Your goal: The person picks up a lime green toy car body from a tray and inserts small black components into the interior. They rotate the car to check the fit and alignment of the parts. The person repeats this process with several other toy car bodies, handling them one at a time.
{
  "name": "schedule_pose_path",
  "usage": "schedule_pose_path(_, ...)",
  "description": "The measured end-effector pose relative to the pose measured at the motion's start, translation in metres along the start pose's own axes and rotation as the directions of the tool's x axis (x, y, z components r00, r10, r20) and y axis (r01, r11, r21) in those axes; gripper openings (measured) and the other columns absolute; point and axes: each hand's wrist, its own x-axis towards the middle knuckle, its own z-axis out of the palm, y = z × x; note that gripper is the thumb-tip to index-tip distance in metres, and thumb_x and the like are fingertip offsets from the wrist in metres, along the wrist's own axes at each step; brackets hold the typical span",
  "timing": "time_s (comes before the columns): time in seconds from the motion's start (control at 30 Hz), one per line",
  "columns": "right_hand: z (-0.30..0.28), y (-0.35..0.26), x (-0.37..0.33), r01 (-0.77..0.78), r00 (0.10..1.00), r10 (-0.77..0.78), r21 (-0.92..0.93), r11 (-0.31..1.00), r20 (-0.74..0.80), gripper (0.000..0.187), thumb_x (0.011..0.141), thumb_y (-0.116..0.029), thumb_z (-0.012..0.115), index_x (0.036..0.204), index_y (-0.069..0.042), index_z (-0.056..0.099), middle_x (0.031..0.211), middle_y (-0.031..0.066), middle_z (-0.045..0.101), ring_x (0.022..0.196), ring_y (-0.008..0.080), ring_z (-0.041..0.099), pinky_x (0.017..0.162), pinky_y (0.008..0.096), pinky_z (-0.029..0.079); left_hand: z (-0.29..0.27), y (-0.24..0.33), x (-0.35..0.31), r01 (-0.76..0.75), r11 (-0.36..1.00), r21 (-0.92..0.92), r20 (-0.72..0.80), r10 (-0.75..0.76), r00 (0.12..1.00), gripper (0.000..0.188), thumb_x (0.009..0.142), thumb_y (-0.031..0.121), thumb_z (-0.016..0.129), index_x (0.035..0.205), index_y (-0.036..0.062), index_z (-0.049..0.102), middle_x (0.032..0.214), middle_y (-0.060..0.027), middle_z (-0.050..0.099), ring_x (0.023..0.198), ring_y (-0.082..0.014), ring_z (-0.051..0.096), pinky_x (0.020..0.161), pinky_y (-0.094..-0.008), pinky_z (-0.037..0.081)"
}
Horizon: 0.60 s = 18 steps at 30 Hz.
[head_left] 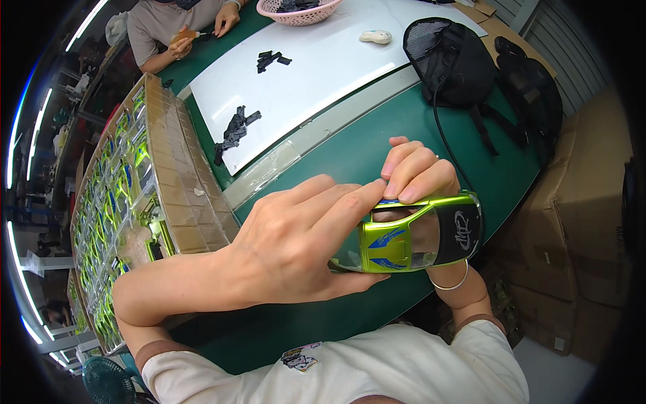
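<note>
A shiny lime-green model car body shell (393, 244) with blue flashes, clear windows and a black end panel is held in both hands, above the green table. My left hand (296, 236) is closed around its left end, thumb along the near edge and fingertips at the far edge. My right hand (420, 174) is closed on the far edge, its fingers bent over it close to the left fingertips. Part of the right palm shows through the clear window. A small blue part (388, 201) shows at the fingertips; its shape is mostly hidden.
A large box (195, 182) of similar green shells stands at left. Black parts (235, 131) lie in clusters on a white board (309, 74). Beyond are a pink basket (299, 15), a white object (375, 36) and a co-worker's hands (227, 19). Black bags (454, 64) and cartons (545, 249) are at right.
</note>
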Motion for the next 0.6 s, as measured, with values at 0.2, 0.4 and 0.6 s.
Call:
schedule_pose_path(0.2, 0.003, -0.003, 0.001, 0.017, 1.0, -0.017, -0.075, 0.997, -0.004, 0.025, 0.069, -0.015, 0.076, 0.084, -0.012, 0.056, 0.081, 0.0005, 0.059, 0.081, 0.0173, 0.055, 0.079, 0.0347, 0.044, 0.0, 0.0, -0.002, 0.009, 0.999, 0.033, 0.021, -0.01, 1.0, 0.062, 0.057, 0.024, 0.079, 0.105, -0.0074, 0.055, 0.086, -0.0145, 0.063, 0.063, -0.0231, 0.059, 0.056, -0.0283, 0.047)
schedule_pose_path(0.4, 0.001, -0.007, 0.001, 0.012, 1.0, -0.008, -0.16, 0.987, 0.024, 0.025, 0.065, -0.015, 0.078, 0.08, -0.012, 0.058, 0.078, 0.0008, 0.058, 0.077, 0.0182, 0.056, 0.071, 0.0336, 0.047, -0.001, 0.0, -0.002, -0.048, 0.995, 0.092, 0.036, 0.045, 0.998, 0.062, 0.056, 0.025, 0.078, 0.104, -0.0074, 0.056, 0.086, -0.0155, 0.062, 0.062, -0.0236, 0.059, 0.055, -0.0295, 0.048)
schedule_pose_path(0.6, 0.002, -0.013, 0.002, -0.032, 0.999, 0.038, -0.213, 0.976, 0.023, 0.028, 0.062, -0.018, 0.081, 0.079, -0.014, 0.06, 0.072, -0.0016, 0.057, 0.072, 0.0164, 0.057, 0.086, 0.0411, 0.042, -0.001, 0.007, -0.002, -0.044, 0.981, 0.187, 0.072, 0.031, 0.997, 0.061, 0.056, 0.026, 0.077, 0.102, -0.0077, 0.057, 0.086, -0.0154, 0.062, 0.062, -0.0229, 0.059, 0.054, -0.0292, 0.048)
